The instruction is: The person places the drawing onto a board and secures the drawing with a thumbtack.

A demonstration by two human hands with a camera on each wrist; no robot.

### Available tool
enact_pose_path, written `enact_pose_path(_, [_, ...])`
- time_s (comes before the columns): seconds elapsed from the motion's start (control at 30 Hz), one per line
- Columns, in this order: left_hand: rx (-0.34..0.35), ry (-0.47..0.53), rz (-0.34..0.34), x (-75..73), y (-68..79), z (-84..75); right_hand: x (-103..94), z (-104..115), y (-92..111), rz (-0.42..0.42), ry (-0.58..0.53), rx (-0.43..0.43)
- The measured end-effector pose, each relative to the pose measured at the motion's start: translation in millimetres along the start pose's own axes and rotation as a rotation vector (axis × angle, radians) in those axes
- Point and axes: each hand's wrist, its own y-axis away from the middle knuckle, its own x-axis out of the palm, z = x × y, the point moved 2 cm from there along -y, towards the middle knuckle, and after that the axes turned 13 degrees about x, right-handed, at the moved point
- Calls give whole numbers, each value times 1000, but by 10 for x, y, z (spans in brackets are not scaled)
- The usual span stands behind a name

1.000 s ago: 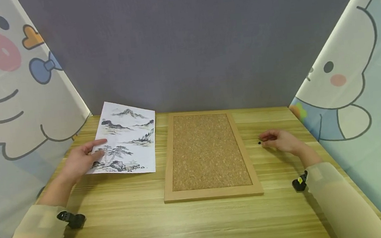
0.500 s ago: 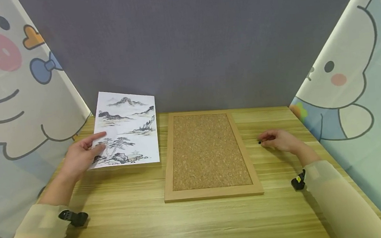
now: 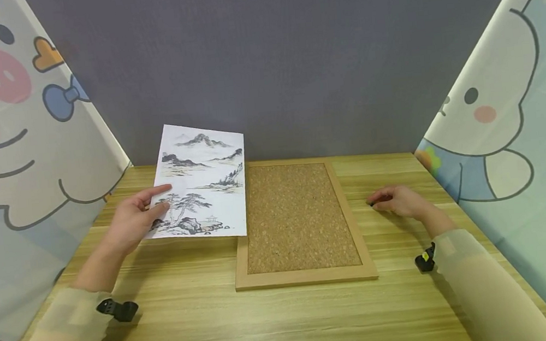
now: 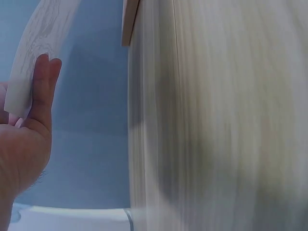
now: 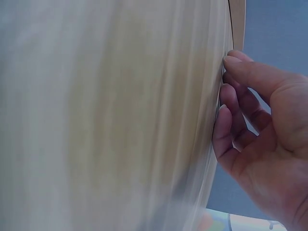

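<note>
The left hand (image 3: pixel 132 220) pinches the print (image 3: pixel 206 177) by one edge, so it could droop; the right hand (image 3: pixel 399 202) seemingly pinches a tiny black piece (image 3: pixel 372 204), easily dropped.

head: bright, soft shadows | wrist views: hazy, tabletop (image 4: pixel 231 120) blurred

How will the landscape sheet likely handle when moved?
The landscape sheet is probably light: the left hand holds it by one side alone. It seems bendable, since it curves in the left wrist view, and its thinness suggests it could crease.
</note>
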Motion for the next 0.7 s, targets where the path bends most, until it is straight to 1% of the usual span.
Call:
enact_pose_path(0.07, [0,-1,-4,-3,8,-18,20,74,-121,11,3,-22])
enact_pose_path(0.2, [-3,50,-20,20,12,-40,65,237,-350,38,11,-59])
enact_pose_path(0.37, [-14,131,-19,48,23,-94,66,441,-518,68,19,-95])
enact_pose_path(0.57, [-43,171,-23,56,31,-125,66,681,-711,107,27,-128])
enact_pose_path(0.7, [-60,201,-30,55,34,-133,61,854,-840,122,52,-156])
